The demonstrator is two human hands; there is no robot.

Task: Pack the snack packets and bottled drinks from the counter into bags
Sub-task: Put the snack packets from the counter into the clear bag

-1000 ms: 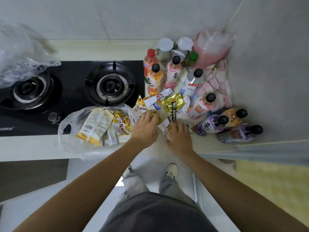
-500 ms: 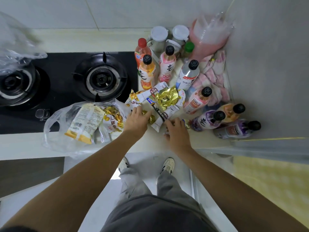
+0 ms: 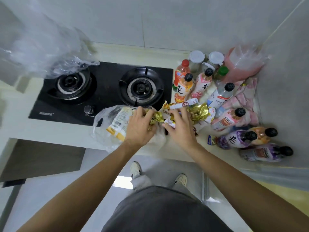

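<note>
Centrally in the frame, the left hand [image 3: 138, 126] is gripping a gold snack packet [image 3: 155, 117] at the mouth of the clear bag [image 3: 102, 121] on the bench [image 3: 50, 131], while the right hand [image 3: 182, 129] is pinching a white packet [image 3: 170, 122]. Bottled drinks [image 3: 225, 118] are standing at right, beside the stove [image 3: 103, 91].

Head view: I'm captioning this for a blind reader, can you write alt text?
Two bare hands, left hand and right hand, grip gold snack packets beside a clear plastic bag on a kitchen counter. Bottled drinks crowd the corner right of a gas stove.
</note>
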